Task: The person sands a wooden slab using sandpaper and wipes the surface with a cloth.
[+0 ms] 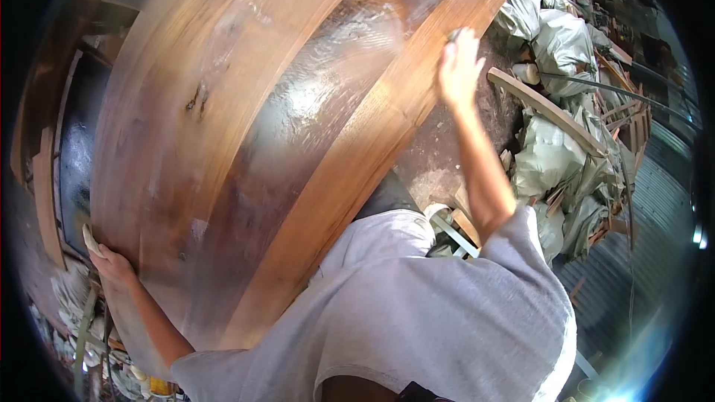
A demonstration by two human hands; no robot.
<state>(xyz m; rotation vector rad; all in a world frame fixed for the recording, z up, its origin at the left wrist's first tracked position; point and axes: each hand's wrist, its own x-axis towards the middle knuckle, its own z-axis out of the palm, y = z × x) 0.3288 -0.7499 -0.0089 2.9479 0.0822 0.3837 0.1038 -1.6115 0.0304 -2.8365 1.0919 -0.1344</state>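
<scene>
A wide wooden panel (171,104) stretches before me, with lengthwise brown planks and a glossy, wet-looking dark strip (298,100) that reflects light. At the panel's lower left edge, my left hand (115,266) is closed on a small pale pad (91,242), possibly folded cloth or sandpaper. Across the panel, my right hand (460,74) reaches over the right-hand plank (406,100), at its outer edge. Beneath its fingertips shows a small dark grey thing (453,35), too blurred to name. Both palms' undersides are hidden.
Pale plastic sacks (555,45) and wood scraps pile up on the right, with a loose wooden strip (547,112) near my right forearm. Corrugated metal sheeting (663,201) lies beyond. A dark glossy panel (80,141) stands on the left, above clutter (97,350).
</scene>
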